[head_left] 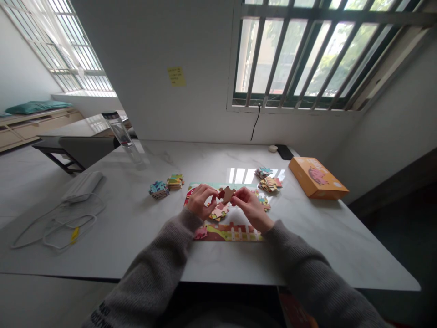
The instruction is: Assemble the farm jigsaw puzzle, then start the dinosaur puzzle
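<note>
Between my two hands is a brownish-pink jigsaw puzzle piece [227, 194], raised over the table. My left hand [202, 200] pinches its left edge with thumb and fingers. On the opposite edge, my right hand [251, 207] grips it the same way. Under them lies a colourful printed puzzle sheet [221, 233] with a fence and a pink figure along its near side. A small heap of pink and yellow puzzle pieces [219, 212] rests on the sheet, partly hidden by my left hand. More pieces [265, 205] show beyond my right hand.
Left of the sheet stand two stacks of pieces [159, 189]; two more stacks [271, 183] are at its right. An orange box [317, 177], a black phone [284, 152] and a clear bottle [118, 129] sit farther out. A white device [83, 186] with a cable lies far left.
</note>
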Motion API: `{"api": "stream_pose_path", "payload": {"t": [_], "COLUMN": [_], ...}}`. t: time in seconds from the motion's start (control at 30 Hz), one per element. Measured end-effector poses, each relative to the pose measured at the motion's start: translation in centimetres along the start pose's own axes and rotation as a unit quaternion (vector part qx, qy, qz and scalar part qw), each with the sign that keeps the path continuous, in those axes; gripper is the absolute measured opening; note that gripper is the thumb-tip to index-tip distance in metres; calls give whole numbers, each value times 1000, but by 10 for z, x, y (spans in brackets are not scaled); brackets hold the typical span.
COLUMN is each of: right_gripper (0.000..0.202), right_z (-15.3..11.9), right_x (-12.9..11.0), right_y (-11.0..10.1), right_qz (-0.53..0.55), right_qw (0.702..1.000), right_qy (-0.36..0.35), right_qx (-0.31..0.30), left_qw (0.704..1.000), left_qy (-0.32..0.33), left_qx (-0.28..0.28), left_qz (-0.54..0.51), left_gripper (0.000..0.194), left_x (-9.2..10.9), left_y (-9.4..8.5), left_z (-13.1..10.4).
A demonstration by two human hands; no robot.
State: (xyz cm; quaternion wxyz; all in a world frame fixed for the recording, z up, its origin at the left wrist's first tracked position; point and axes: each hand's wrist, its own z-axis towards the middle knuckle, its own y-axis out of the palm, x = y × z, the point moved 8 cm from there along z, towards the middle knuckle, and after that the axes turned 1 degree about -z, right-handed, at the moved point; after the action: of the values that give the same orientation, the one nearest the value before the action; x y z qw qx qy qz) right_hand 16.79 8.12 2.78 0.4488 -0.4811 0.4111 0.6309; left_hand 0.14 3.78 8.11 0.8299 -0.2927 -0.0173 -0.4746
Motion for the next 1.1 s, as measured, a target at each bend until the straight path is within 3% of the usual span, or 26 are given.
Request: {"api": "stream_pose_path", "payload": {"t": [0.13,0.27,0.53,0.63,0.73,0.87,1.1], "right_gripper": [30,28,22,22,25,32,37], "right_z": [-1,-3,-5,-3,-2,-7,-13], "right_x": [5,10,10,2,-16,-39,-43], "right_y": [-1,-1,4,-8,-17,-5,2], "right_qz": [51,81,56,36,-70,-241,-335], "right_qw": [998,996,998,998,992,954,908], "right_qy": [23,31,37,-6,-74,-177,-243], "right_qx": [5,6,1,49,71,-16,-73], "left_qw": [1000,998,999,999,998,996,992], "left_qy": [-14,-2,-10,-33,-53,-58,-65], "left_qx": [-17,-40,-35,-28,-33,-66,-91], "left_qz": [5,39,31,10,3,-28,-65], "left_gripper": [23,38,37,32,26,23,22], "left_x": [2,5,-1,-4,-8,-11,-15], "left_y": [1,7,5,4,5,12,17], "left_z": [0,-2,-1,0,0,-2,-4]}}
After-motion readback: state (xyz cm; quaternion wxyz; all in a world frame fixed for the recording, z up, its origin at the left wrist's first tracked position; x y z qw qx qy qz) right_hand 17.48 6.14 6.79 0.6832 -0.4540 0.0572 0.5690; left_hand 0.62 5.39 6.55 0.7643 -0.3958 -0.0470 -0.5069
